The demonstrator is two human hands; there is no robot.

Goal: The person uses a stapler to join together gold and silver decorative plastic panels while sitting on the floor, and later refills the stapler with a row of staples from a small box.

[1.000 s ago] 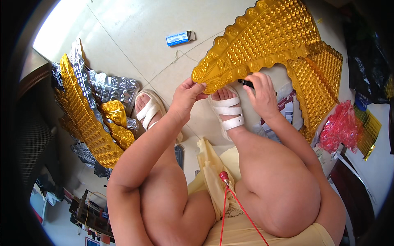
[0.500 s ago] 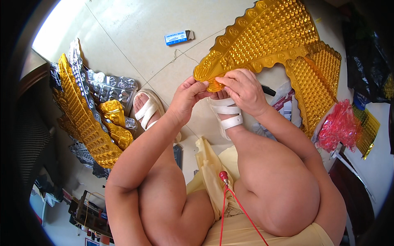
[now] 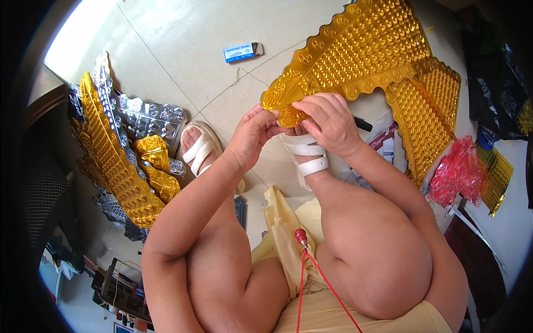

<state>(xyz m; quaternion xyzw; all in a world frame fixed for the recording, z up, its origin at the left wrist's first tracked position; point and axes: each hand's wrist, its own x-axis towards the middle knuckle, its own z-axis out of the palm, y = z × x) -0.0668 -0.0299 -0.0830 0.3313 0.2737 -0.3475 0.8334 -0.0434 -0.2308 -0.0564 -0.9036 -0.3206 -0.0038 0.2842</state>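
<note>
A large embossed gold sheet [image 3: 355, 53], scalloped along its edges, spreads from my hands toward the far right. My left hand [image 3: 252, 133] pinches the near tip of this sheet between thumb and fingers. On the other side of the same tip, my right hand [image 3: 332, 122] grips the edge, its thumb and forefinger closed on the gold material. A folded gold section [image 3: 425, 119] hangs from the sheet on the right. What lies under my fingertips is partly hidden.
A blue and white small box [image 3: 240, 53] lies on the tiled floor ahead. Gold and silver embossed sheets [image 3: 114, 161] are stacked at the left. A black pen-like object [image 3: 363, 124], red crumpled plastic [image 3: 458, 172] and black plastic bags [image 3: 494, 94] are on the right.
My right fingers have shifted slightly at the tip, and the gold tip has tilted a little. My left hand stays nearly where it was.
</note>
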